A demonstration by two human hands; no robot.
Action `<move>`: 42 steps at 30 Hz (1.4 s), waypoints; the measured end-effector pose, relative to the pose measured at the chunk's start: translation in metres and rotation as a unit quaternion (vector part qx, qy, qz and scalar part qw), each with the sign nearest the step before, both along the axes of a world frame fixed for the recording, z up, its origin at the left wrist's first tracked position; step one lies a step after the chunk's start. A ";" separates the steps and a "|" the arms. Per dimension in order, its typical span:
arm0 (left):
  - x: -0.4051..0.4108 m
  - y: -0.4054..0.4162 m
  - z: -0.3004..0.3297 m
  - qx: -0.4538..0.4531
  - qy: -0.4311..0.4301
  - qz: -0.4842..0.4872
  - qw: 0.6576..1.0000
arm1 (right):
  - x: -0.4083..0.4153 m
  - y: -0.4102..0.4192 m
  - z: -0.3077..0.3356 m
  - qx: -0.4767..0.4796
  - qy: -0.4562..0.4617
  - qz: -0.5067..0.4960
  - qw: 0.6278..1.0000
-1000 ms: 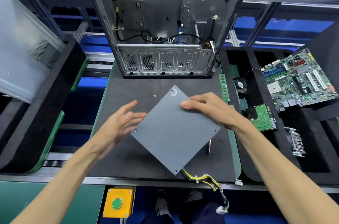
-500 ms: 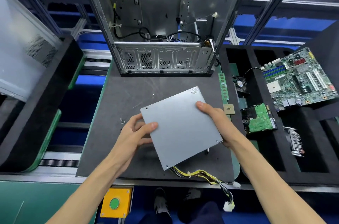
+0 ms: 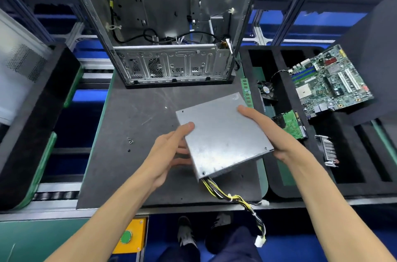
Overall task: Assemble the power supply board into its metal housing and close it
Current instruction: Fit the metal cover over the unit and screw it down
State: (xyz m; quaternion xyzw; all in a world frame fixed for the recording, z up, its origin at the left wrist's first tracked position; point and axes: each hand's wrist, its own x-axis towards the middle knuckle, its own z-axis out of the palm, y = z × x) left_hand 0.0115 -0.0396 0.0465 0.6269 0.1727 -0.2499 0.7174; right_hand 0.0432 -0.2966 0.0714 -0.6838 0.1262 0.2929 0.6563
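The grey metal power supply housing is lifted above the dark mat, its flat lid facing up. My left hand grips its left edge, thumb on top and fingers beneath. My right hand grips its right edge, thumb lying on the lid. A bundle of yellow and black cables trails from the near corner to a white plug hanging past the table edge. The board inside is hidden.
An open computer case stands upright at the back of the mat. Small screws lie on the mat at left. A foam tray at right holds a motherboard, a green drive board, a fan and a heatsink.
The housing turned from a diamond orientation and moved to the right. My left hand closed onto its left edge; my right hand shifted from the top to the right edge.
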 end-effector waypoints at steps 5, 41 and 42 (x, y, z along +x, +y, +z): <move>-0.003 -0.013 0.009 -0.008 0.008 -0.013 1.000 | -0.005 -0.019 0.002 -0.001 0.016 0.009 1.000; -0.017 0.060 -0.032 0.198 0.008 0.049 0.979 | -0.040 0.104 -0.058 -0.266 -0.086 0.035 0.960; -0.018 0.060 -0.032 0.194 -0.009 0.031 0.980 | -0.038 0.102 -0.057 -0.295 -0.098 0.037 0.950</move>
